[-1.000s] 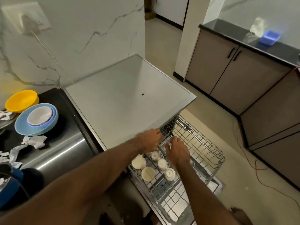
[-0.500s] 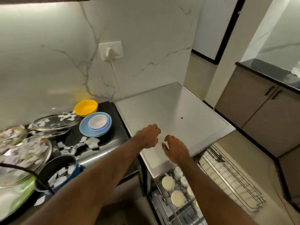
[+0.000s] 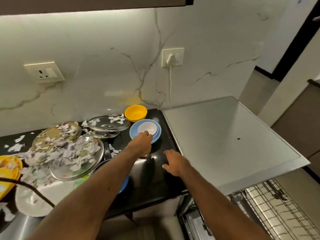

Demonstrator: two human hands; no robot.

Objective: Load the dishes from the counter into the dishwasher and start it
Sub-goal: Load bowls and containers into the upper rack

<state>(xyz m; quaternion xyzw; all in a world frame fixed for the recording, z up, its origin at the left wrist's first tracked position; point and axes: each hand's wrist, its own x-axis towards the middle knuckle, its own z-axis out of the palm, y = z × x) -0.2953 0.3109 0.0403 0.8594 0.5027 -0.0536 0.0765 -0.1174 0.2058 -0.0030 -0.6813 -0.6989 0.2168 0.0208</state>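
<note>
Against the left grip (image 3: pixel 141 143) lies the white bowl (image 3: pixel 148 127).

We are standing in a home kitchen: a dark counter (image 3: pixel 152 184) is holding bowls (image 3: pixel 148 129) and plates (image 3: pixel 76 158) at nine o'clock, a marble backsplash (image 3: pixel 103 54) with sockets (image 3: pixel 172 57) is rising at twelve, and a dishwasher (image 3: pixel 225 135) is showing its wire rack (image 3: pixel 277 213) at five.
</note>
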